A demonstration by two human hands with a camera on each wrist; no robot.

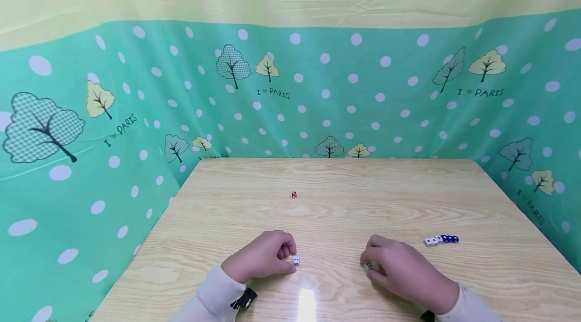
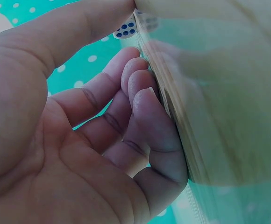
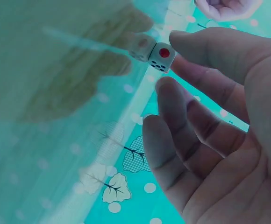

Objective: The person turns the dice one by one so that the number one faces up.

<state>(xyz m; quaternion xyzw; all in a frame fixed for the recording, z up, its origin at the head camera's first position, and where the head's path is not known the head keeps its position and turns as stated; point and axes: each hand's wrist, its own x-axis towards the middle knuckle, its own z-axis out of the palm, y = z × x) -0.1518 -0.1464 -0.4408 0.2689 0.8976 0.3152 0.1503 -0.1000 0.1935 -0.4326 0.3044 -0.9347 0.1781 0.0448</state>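
Note:
My left hand (image 1: 268, 256) rests on the table with its fingers loosely bent. A white die (image 1: 296, 260) with dark pips sits at its thumb and index fingertips. In the left wrist view the thumb covers part of this die (image 2: 125, 31), and a small gap shows between it and the index fingertip. My right hand (image 1: 399, 269) pinches another white die (image 1: 368, 265) between thumb and index finger, low at the tabletop. In the right wrist view that die (image 3: 162, 57) shows a red single pip and a side with several dark pips; the other fingers are bent below it.
A row of touching white and blue dice (image 1: 441, 240) lies to the right, beyond my right hand. Farther back, left of the middle, is a red die (image 1: 293, 195). The glossy wooden table (image 1: 345, 201) is enclosed by a green dotted curtain (image 1: 327, 100).

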